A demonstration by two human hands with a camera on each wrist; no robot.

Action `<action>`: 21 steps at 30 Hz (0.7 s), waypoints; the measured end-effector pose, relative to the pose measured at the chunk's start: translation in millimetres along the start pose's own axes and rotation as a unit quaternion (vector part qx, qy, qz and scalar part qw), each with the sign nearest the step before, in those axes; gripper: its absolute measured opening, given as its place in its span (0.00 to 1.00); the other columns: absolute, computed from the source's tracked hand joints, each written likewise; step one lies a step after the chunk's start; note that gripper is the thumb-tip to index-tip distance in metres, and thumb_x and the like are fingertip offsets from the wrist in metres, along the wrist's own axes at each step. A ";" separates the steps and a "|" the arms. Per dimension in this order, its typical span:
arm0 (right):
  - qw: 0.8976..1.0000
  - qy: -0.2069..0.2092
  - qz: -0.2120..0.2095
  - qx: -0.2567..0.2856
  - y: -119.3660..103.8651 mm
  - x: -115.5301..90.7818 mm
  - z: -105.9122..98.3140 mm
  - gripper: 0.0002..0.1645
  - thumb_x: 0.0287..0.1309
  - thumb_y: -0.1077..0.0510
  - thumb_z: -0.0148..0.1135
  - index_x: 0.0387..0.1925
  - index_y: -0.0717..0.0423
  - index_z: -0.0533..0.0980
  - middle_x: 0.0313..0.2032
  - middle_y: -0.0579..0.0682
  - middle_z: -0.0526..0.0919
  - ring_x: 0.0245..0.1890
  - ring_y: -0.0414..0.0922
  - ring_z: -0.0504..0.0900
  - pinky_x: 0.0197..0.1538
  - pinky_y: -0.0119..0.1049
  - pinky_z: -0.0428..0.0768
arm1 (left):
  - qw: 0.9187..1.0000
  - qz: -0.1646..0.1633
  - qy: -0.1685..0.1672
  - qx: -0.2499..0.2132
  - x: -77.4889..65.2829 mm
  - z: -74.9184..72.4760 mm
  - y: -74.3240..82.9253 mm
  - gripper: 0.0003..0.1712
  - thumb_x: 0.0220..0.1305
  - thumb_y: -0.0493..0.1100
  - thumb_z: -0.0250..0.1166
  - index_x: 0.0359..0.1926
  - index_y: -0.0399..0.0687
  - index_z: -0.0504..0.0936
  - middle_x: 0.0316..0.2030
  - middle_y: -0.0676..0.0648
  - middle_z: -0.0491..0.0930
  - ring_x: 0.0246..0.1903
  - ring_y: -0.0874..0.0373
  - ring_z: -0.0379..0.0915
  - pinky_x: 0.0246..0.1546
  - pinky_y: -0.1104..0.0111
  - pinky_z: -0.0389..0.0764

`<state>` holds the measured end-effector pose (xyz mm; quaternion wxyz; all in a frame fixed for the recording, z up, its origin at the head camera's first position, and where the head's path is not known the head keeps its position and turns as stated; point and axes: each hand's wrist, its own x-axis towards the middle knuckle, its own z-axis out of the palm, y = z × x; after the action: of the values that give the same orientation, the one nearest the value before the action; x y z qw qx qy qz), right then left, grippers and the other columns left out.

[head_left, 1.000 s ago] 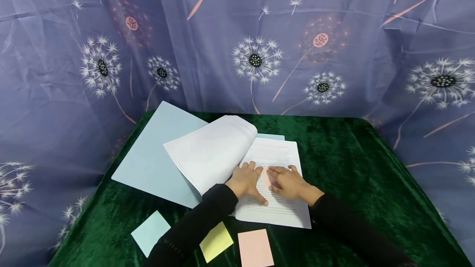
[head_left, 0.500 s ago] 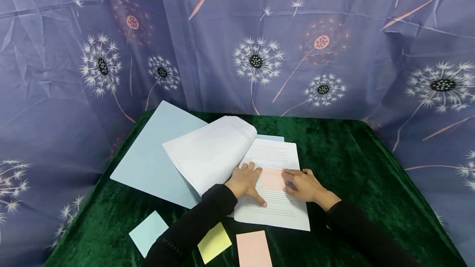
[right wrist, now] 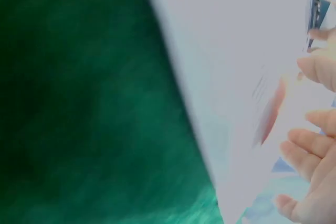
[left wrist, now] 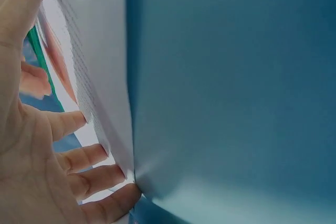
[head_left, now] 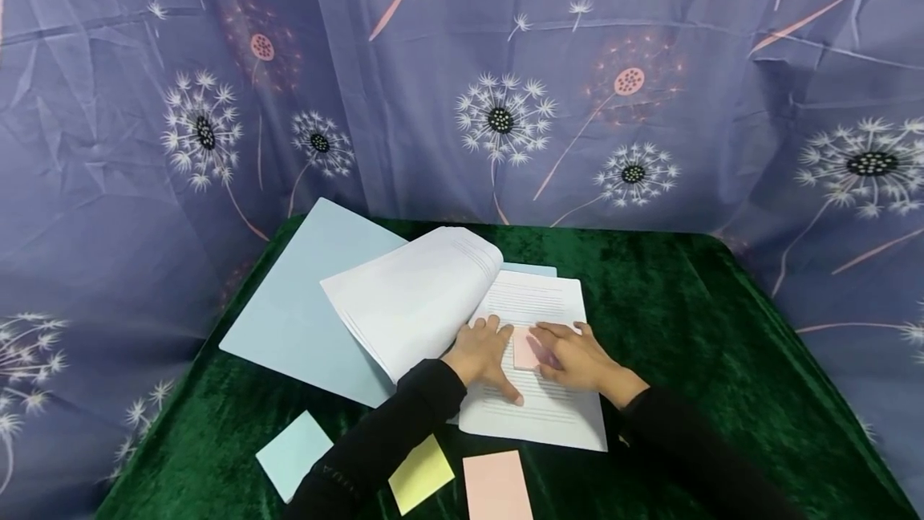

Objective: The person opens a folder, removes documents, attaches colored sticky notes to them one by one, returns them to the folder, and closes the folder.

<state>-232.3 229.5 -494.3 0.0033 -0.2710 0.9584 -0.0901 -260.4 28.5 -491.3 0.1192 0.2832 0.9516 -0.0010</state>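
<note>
A pink sticky note point(head_left: 524, 350) lies on the printed page point(head_left: 530, 420) of an open stack of papers. My left hand point(head_left: 480, 355) rests on that page just left of the note, fingers spread, beside the curled-back pages point(head_left: 407, 295). From the right, my right hand point(head_left: 577, 358) reaches over the note with extended fingers touching it, hiding its right part. The left wrist view shows the left fingertips point(left wrist: 79, 121) on the paper near its fold. In the right wrist view the right fingers point(right wrist: 304, 148) stand near the pink note point(right wrist: 272, 113).
A light blue folder point(head_left: 310, 295) lies under the papers to the left. Along the front are pale blue point(head_left: 292, 452), yellow point(head_left: 421, 476) and pink point(head_left: 496, 484) sticky note pads on a green velvet cloth point(head_left: 664, 303). A dandelion-print curtain point(head_left: 404, 103) hangs behind.
My right hand slid right to the note's right edge, uncovering more of it, then came back left over it. My left hand has stayed in place on the page.
</note>
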 end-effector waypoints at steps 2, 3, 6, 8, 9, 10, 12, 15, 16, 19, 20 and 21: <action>1.000 -0.006 -0.017 0.005 -4.2 4.1 1.7 0.36 0.55 0.50 0.68 0.62 0.64 0.72 0.62 0.60 0.72 0.62 0.55 0.69 0.56 0.68 0.60 | 1.000 -0.004 -0.003 0.006 0.1 -0.7 0.2 0.72 0.27 0.81 0.70 0.72 0.51 0.61 0.56 0.47 0.66 0.49 0.54 0.62 0.50 0.58 0.69; 1.000 -0.012 -0.023 0.010 -5.7 6.0 3.0 0.37 0.55 0.50 0.68 0.62 0.63 0.71 0.62 0.60 0.72 0.62 0.56 0.69 0.56 0.69 0.59 | 1.000 -0.004 -0.003 0.007 0.2 -1.0 0.4 0.72 0.26 0.81 0.70 0.72 0.52 0.60 0.56 0.47 0.66 0.49 0.54 0.62 0.50 0.58 0.69; 0.999 -0.022 -0.038 0.028 -8.4 9.7 7.2 0.37 0.55 0.49 0.67 0.63 0.63 0.70 0.62 0.60 0.72 0.62 0.57 0.70 0.56 0.69 0.60 | 1.000 -0.005 -0.002 0.003 0.2 -1.3 1.4 0.72 0.25 0.81 0.71 0.72 0.53 0.61 0.55 0.47 0.66 0.48 0.54 0.62 0.49 0.58 0.69; 0.998 -0.024 -0.042 0.036 -9.5 11.0 9.9 0.38 0.55 0.48 0.66 0.64 0.62 0.69 0.61 0.59 0.73 0.61 0.56 0.70 0.56 0.68 0.60 | 1.000 -0.005 -0.001 0.000 0.0 -1.1 1.8 0.72 0.25 0.81 0.71 0.72 0.54 0.61 0.54 0.47 0.66 0.48 0.54 0.63 0.48 0.58 0.70; 0.998 -0.025 -0.041 0.038 -10.0 11.5 11.0 0.38 0.55 0.48 0.66 0.64 0.61 0.69 0.61 0.59 0.73 0.61 0.56 0.71 0.57 0.67 0.60 | 1.000 -0.005 -0.001 0.000 -0.4 -1.1 1.9 0.71 0.25 0.81 0.71 0.72 0.54 0.62 0.54 0.47 0.66 0.48 0.54 0.63 0.48 0.57 0.70; 0.998 -0.023 -0.042 0.040 -10.5 11.8 11.8 0.38 0.55 0.47 0.66 0.64 0.61 0.69 0.61 0.59 0.74 0.61 0.56 0.71 0.57 0.67 0.61 | 1.000 -0.005 -0.001 0.001 -0.6 -1.0 1.8 0.71 0.25 0.81 0.71 0.72 0.54 0.62 0.54 0.47 0.66 0.48 0.55 0.63 0.48 0.58 0.70; 0.998 -0.024 -0.036 0.042 -11.2 12.4 12.9 0.38 0.55 0.47 0.65 0.64 0.60 0.69 0.61 0.60 0.73 0.61 0.56 0.71 0.57 0.66 0.61 | 1.000 -0.006 -0.003 0.004 -1.0 -1.0 1.5 0.72 0.25 0.81 0.71 0.72 0.54 0.62 0.53 0.48 0.66 0.47 0.55 0.63 0.48 0.58 0.70; 0.999 -0.023 -0.030 0.036 -11.3 12.9 13.4 0.39 0.56 0.45 0.64 0.65 0.61 0.68 0.62 0.60 0.72 0.61 0.56 0.70 0.56 0.65 0.60 | 1.000 -0.008 -0.003 0.006 -0.7 -0.3 0.8 0.71 0.25 0.81 0.71 0.72 0.55 0.61 0.53 0.49 0.66 0.46 0.56 0.62 0.47 0.59 0.69; 0.999 -0.023 -0.029 0.033 -11.1 12.8 13.1 0.40 0.56 0.45 0.64 0.65 0.61 0.68 0.62 0.60 0.72 0.61 0.56 0.70 0.56 0.65 0.60 | 1.000 -0.007 -0.002 0.003 -0.4 -0.1 0.7 0.71 0.25 0.81 0.71 0.72 0.56 0.61 0.53 0.49 0.66 0.46 0.56 0.62 0.47 0.59 0.69; 0.999 -0.026 -0.020 0.023 -10.6 12.6 11.6 0.40 0.56 0.43 0.63 0.64 0.60 0.69 0.63 0.58 0.71 0.62 0.54 0.70 0.55 0.64 0.57 | 1.000 -0.006 0.000 -0.002 0.4 0.3 0.2 0.71 0.26 0.81 0.71 0.72 0.56 0.61 0.52 0.50 0.66 0.46 0.56 0.62 0.46 0.59 0.69; 0.999 -0.028 -0.017 0.019 -10.4 12.4 10.9 0.40 0.56 0.42 0.63 0.64 0.60 0.70 0.64 0.58 0.71 0.62 0.54 0.69 0.54 0.64 0.57 | 1.000 -0.005 0.000 -0.001 0.6 0.4 0.1 0.71 0.26 0.81 0.71 0.72 0.56 0.61 0.52 0.50 0.66 0.45 0.56 0.62 0.46 0.60 0.69; 0.999 -0.031 -0.016 0.016 -10.3 12.2 10.5 0.40 0.56 0.41 0.63 0.64 0.61 0.70 0.64 0.57 0.70 0.62 0.53 0.69 0.54 0.63 0.56 | 1.000 -0.005 -0.001 0.001 0.5 0.4 0.0 0.71 0.25 0.81 0.71 0.72 0.56 0.61 0.52 0.50 0.66 0.45 0.56 0.62 0.45 0.60 0.69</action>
<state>-236.8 212.8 -502.3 0.0361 -0.2884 0.9519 -0.0965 -260.7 28.7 -491.9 0.1195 0.2786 0.9529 -0.0024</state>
